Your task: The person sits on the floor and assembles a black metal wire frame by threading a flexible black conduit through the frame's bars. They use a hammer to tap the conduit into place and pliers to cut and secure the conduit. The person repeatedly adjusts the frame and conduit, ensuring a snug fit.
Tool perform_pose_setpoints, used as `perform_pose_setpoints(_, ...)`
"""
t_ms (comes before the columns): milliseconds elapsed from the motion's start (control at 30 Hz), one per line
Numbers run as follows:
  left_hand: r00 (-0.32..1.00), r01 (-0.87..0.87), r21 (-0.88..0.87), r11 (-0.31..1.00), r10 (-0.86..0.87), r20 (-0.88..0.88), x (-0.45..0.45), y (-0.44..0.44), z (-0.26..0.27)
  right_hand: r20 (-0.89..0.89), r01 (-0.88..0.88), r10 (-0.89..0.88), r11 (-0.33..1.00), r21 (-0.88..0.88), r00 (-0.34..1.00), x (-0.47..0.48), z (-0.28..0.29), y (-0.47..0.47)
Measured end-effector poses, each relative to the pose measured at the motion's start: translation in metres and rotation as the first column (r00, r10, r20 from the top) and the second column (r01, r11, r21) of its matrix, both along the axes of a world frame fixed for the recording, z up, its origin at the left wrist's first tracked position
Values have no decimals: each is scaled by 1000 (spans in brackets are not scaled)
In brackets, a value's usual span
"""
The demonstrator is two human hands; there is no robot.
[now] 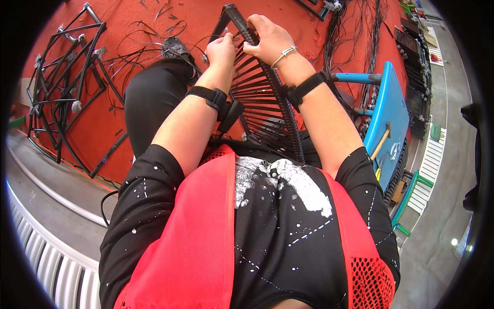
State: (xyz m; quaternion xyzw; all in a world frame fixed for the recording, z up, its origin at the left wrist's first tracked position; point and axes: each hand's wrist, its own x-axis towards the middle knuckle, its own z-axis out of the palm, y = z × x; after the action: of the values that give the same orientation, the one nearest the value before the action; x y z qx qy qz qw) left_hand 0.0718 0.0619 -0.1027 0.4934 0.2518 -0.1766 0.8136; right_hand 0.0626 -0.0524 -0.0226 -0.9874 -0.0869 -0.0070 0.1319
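A dark woven frame [283, 104] with strands fanned across it stands between my legs, its bar wrapped in coiled strip. My right hand [270, 38] grips the wrapped bar near its upper corner, thumb and fingers on either side. Just left of the bar, my left hand [222, 49] is closed with fingertips pinched together beside the strands; a thin strip seems to run at its fingers, though what it pinches is too small to tell. Both wrists wear black straps, and a bracelet circles the right one.
Bare black metal frames [79, 77] with wrapped corners lie at left on the red covering [115, 127]. Loose dark strips [144, 46] are scattered near my shoe. At right stands a blue stool [389, 112] with a hammer [381, 143] on it. Bundles of dark strands [339, 34] hang behind.
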Motion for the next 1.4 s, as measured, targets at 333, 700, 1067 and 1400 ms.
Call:
perform_pose_setpoints(333, 1000, 31, 53, 998, -31, -5, -1, -1, -1, -222, 154, -105, 964, 217, 969, -70, -11, -27)
perform_pose_setpoints(700, 1000, 29, 112, 993, -28, -13, -1, 3, -25, -274, 401, -298, 757, 515, 914, -99, -32, -14)
perform_pose_setpoints(1067, 996, -70, -126, 990, 75, 41, 16, 23, 16, -170, 354, -357, 551, 756, 918, -161, 119, -34)
perform_pose_setpoints(1400, 937, 195, -288, 937, -92, 336, 19, 4, 78, -97, 368, -509, 466, 804, 855, -234, 203, -26)
